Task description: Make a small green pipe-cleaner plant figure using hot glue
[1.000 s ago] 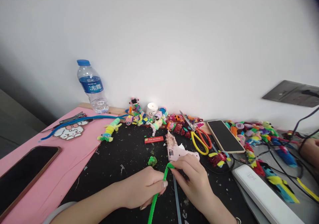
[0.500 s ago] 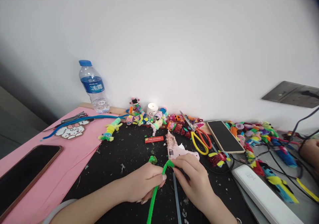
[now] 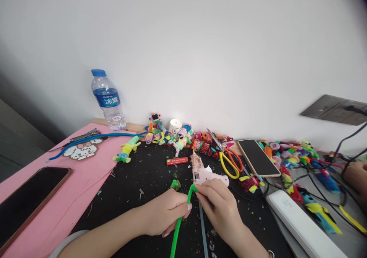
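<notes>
My left hand (image 3: 164,214) is closed around a bright green pipe cleaner (image 3: 178,229) that runs up from the bottom edge. My right hand (image 3: 220,208) pinches the bent top end of the same pipe cleaner, close beside the left thumb. Just beyond my right fingers lies a pink glue gun (image 3: 205,172) on the black mat (image 3: 137,177). A small green fuzzy scrap (image 3: 175,184) sits on the mat right above my left hand. A thin grey glue stick (image 3: 203,231) lies between my wrists.
A water bottle (image 3: 107,99) stands at the back left. Yellow and orange scissors (image 3: 229,160), a red box (image 3: 177,161), a candle (image 3: 174,126), two phones (image 3: 258,156) (image 3: 25,200), a white power strip (image 3: 304,225) and several pipe-cleaner figures (image 3: 126,151) lie around. Another person's hand (image 3: 355,176) shows at the right edge.
Both hands have shifted slightly left and down while keeping hold of the green pipe cleaner, whose bent top has tightened a little. Nothing else has moved.
</notes>
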Demonstrator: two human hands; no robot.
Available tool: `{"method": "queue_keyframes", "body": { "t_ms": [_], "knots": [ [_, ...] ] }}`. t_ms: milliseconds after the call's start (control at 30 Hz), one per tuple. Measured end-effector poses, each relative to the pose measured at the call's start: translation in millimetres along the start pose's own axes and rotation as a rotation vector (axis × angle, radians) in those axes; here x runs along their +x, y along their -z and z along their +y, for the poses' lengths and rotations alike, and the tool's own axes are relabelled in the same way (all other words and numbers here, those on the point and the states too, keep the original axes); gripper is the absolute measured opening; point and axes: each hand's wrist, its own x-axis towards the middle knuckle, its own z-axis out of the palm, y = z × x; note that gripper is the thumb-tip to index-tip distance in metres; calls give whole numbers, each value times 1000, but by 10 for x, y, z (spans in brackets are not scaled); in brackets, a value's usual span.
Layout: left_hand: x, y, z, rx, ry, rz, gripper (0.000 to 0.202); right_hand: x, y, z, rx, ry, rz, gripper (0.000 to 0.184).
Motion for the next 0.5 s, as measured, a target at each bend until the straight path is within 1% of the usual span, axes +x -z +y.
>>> {"method": "queue_keyframes", "body": {
  "t_ms": [233, 367, 500],
  "knots": [
    [2, 6, -13, -4, 8, 3, 31, 1, -4, -13, 9, 7, -14, 22],
    [8, 3, -25, -16, 11, 4, 31, 9, 15, -26, 22, 8, -56, 26],
    [10, 0, -29, -12, 14, 9, 31, 8, 19, -29, 81, -4, -55, 27]
  ]
}}
